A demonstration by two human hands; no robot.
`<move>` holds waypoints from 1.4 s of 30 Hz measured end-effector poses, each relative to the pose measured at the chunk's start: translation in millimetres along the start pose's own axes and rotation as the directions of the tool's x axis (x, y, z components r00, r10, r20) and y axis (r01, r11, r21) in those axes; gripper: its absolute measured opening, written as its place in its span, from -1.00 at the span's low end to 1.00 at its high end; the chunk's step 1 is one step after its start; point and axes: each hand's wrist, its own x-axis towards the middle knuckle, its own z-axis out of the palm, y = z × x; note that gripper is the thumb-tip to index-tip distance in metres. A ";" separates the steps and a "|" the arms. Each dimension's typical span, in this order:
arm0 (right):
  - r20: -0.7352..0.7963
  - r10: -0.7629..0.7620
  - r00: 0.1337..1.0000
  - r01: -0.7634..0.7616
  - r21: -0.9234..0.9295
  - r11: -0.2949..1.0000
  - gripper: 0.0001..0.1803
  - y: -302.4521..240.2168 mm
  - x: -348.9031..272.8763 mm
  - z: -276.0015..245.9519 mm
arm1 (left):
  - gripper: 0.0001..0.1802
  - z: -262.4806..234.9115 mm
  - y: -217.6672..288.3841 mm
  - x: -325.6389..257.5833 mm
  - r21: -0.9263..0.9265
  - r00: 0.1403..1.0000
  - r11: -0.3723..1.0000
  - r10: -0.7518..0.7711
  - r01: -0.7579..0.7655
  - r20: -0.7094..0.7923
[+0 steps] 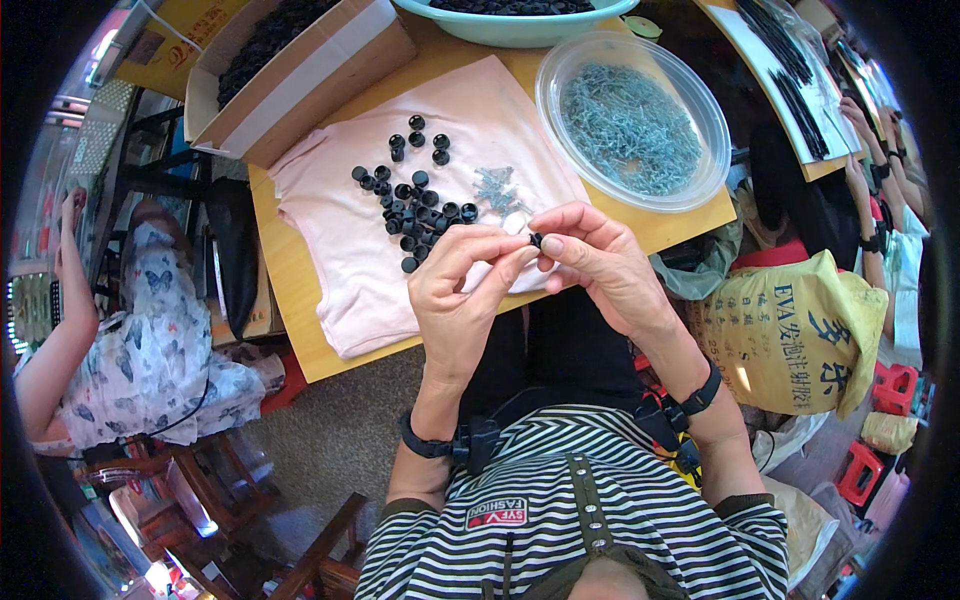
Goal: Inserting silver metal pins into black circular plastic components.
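Close together over the near edge of the cloth, my left hand [465,280] and my right hand [605,265] both pinch one small black plastic part [536,240] between thumbs and fingertips. Fingers hide most of it, so its exact shape cannot be made out. Just beyond my left hand lies a loose cluster of short round black plastic caps [428,212], some upright and some tipped over. A small pile of silvery screws [494,188] lies beyond my fingertips. Caps and screws rest on a pale pink cloth [340,270] spread over the yellow table [290,330].
A clear round tub [722,150] full of screws stands at the right. At the far left is a cardboard box [310,85] of black parts; a pale green basin [500,28] holds more. A yellow sack [790,330] stands right of the table. Other people sit at both sides.
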 end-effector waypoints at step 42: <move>0.051 -0.230 0.972 0.235 -0.221 0.947 -0.74 -32.9 -5.3 15.0 | -0.74 -13.3 -5.2 43.3 -0.163 1.000 0.986 -0.017 0.015 -0.008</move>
